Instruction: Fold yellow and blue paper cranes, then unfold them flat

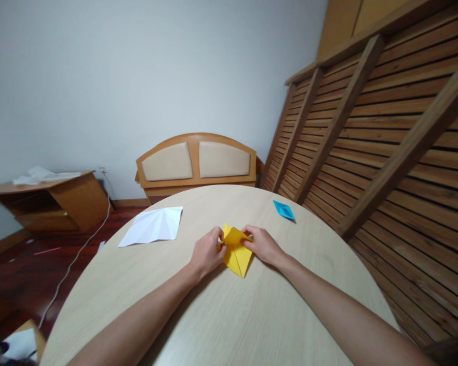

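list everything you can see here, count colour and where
yellow folded paper: 1, yellow, middle of the table, pinched at its top by both hands
white creased paper: 1, white, on the table, far left
blue folded paper: 1, blue, on the table, far right
round table: 1, pale wood, fills the foreground
headboard: 1, wood with beige panels, against the wall behind the table
slatted bed frame: 1, brown wood, leaning at right
side cabinet: 1, orange-brown wood, at left, white papers on top
cable: 1, white, on the floor at left
left hand: 1, on the yellow paper's left edge
right hand: 1, on its right edge
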`<act>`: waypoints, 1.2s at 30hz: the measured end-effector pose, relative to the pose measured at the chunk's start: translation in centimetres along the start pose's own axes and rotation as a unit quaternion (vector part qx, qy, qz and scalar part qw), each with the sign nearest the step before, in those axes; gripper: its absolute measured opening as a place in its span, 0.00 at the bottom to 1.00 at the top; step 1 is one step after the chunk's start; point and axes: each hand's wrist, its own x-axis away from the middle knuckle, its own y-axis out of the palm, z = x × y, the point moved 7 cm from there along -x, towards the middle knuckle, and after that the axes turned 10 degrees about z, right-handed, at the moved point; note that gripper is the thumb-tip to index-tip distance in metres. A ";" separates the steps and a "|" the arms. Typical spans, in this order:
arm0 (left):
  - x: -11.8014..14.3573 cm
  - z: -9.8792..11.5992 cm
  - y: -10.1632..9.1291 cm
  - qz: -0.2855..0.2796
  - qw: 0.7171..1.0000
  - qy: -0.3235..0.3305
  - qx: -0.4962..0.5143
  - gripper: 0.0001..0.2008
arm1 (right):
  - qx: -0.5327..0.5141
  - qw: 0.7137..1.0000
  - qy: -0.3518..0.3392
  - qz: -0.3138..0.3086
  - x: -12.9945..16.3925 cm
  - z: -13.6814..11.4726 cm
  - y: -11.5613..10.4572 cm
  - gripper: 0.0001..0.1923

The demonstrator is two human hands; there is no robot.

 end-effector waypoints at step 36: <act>-0.2 -1.3 0.4 0.013 1.000 -0.026 0.000 0.09 | 0.056 0.998 0.001 -0.016 1.3 -2.4 1.6 0.17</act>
